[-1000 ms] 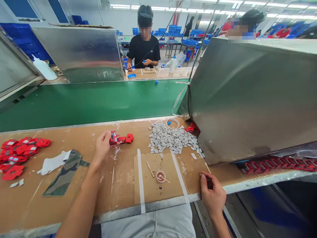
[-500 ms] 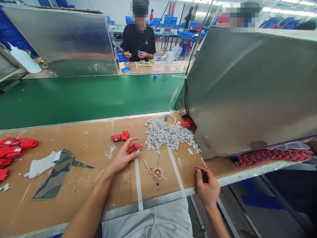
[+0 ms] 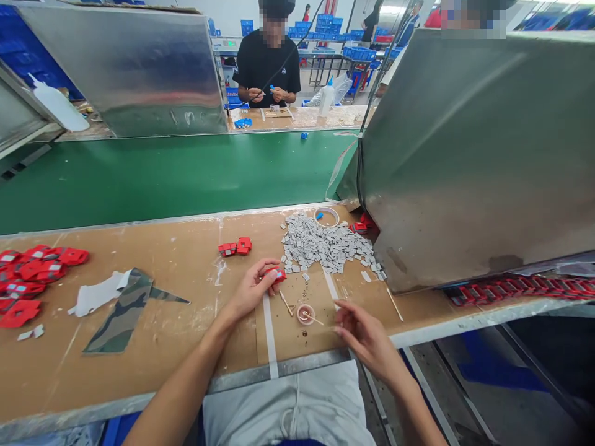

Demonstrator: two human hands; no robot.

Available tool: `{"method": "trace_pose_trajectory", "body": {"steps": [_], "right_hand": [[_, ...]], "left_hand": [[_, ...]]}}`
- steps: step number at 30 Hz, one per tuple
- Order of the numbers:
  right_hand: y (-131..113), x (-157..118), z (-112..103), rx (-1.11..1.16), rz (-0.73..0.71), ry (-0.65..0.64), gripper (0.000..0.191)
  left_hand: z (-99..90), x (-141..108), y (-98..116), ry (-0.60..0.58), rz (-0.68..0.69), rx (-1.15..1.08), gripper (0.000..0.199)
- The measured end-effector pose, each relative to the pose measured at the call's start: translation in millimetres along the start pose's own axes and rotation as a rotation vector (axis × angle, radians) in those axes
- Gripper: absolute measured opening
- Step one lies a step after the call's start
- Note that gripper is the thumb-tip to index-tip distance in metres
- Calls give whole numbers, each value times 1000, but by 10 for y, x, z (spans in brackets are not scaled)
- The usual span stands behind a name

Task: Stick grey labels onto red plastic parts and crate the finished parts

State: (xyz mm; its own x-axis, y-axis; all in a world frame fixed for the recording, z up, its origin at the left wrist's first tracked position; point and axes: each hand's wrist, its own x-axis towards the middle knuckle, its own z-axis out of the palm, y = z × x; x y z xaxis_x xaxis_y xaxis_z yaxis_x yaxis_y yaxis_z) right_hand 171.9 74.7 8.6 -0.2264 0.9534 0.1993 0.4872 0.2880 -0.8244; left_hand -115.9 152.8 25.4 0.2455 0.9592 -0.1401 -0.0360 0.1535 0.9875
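Note:
My left hand (image 3: 255, 286) is closed around a small red plastic part (image 3: 279, 274), held just over the board by the grey pile. My right hand (image 3: 365, 334) is at the right of a small round cup (image 3: 305, 314), its thumb and fingers apart with nothing visible between them. A thin stick (image 3: 316, 318) leans in the cup, its free end pointing toward my right fingertips but apart from them. Another short stick (image 3: 286, 303) lies left of the cup. A longer thin stick (image 3: 395, 305) rests at the table's right edge.
Many small grey tiles (image 3: 325, 244) are heaped behind the cup, beside a tape roll (image 3: 326, 217). Red parts (image 3: 235, 247) lie left of them, more (image 3: 39, 272) at far left near camouflage cloth (image 3: 123, 316). A metal panel (image 3: 483, 167) stands right. Across the green belt (image 3: 186, 173) sits a co-worker (image 3: 268, 71).
My right hand has moved left from the long stick at the table edge to beside the cup, its fingers opening. My left hand still holds the red part. The whole view has shifted slightly.

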Motion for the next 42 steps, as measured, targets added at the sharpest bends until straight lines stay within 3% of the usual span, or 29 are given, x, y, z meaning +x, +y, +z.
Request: {"method": "trace_pose_trajectory", "body": {"steps": [2, 6, 9, 18, 24, 30, 36, 42], "right_hand": [[-117, 53, 78, 11, -43, -126, 41], [-263, 158, 205, -10, -109, -154, 18], [-303, 213, 245, 15, -137, -103, 17], [-244, 288, 352, 81, -140, 169, 13], [-147, 207, 432, 269, 64, 258, 20], [-76, 153, 380, 433, 276, 274, 34], [-241, 505, 268, 451, 171, 309, 33], [-349, 922, 425, 322, 15, 244, 18]], "left_hand": [[42, 20, -45, 20, -15, -47, 56], [39, 62, -88, 26, -50, -87, 64], [0, 73, -83, 35, -56, -90, 66], [3, 29, -20, -47, -17, 55, 43], [31, 25, -30, -97, -17, 3, 37], [62, 23, -76, -29, 30, 57, 33], [91, 32, -125, 50, 135, 310, 24], [75, 52, -186, 61, 231, 406, 19]]}}
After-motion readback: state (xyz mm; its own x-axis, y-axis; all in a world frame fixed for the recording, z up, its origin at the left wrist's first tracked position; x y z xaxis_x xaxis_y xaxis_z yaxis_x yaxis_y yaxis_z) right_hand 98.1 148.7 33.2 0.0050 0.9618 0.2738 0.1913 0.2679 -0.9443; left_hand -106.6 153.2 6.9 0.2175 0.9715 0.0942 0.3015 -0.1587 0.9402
